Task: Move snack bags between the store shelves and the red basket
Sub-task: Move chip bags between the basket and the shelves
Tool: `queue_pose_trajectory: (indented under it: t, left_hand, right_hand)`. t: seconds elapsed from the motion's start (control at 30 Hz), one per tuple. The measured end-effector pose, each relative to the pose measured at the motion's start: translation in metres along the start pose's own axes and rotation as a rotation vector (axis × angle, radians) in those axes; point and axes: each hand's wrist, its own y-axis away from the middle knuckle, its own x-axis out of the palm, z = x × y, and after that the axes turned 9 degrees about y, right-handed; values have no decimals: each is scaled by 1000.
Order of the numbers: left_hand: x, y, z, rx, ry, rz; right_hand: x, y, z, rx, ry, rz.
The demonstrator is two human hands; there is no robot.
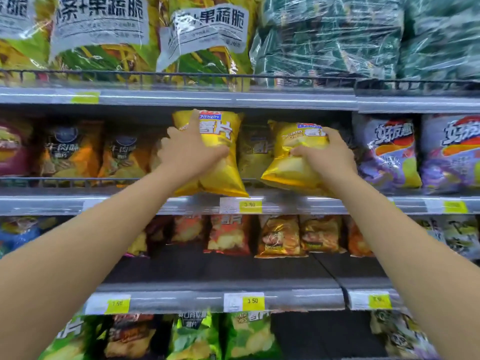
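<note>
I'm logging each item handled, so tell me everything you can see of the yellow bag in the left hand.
The yellow bag is a glossy foil chip pouch, puffed, with a blue logo and white characters near its crimped top. It stands nearly upright at the front edge of the middle shelf, its bottom overhanging the rail above a yellow price tag. The left hand grips its left side.

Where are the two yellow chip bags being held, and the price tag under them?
Left yellow chip bag (220, 157): head view, bag's lower front.
Right yellow chip bag (288, 167): head view, lower front.
Price tag (250, 204): head view, yellow part.
</note>
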Motion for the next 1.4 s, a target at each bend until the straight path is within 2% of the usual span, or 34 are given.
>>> queue_pose_trajectory:
  t: [0.23,0.33,0.5,0.6,0.77,0.93,1.03,1.17,1.33,1.4]
  left_hand:
    - [56,-52,-11,55,36,-15]
    - [89,-59,0,94,-52,22]
    - [119,-79,16,-93,5,72]
    - [125,-90,19,-109,-20,80]
    - [130,-88,23,-127,17,104]
    - [116,-79,20,-33,-10,-48]
    - [102,-62,14,104,-121,-101]
    - [85,-25,-1,258,-238,-91]
    - [77,51,-14,349,-268,-88]
    - [78,90,-9,390,-289,-95]
  right_hand:
    - [36,-52,-3,59,19,-43]
    - [55,-71,-7,85,122,-83]
    - [88,-83,-28,72,245,-152]
    - [99,-93,-36,140,304,-62]
    - [103,-91,-30,197,553,100]
    - [88,-79,-23,208,625,185]
    - [75,-66,-20,165,692,217]
    - [49,-30,-17,55,710,91]
    - [32,36,-34,-280,764,-161]
    - [31,71,-47,-403,750,-176]
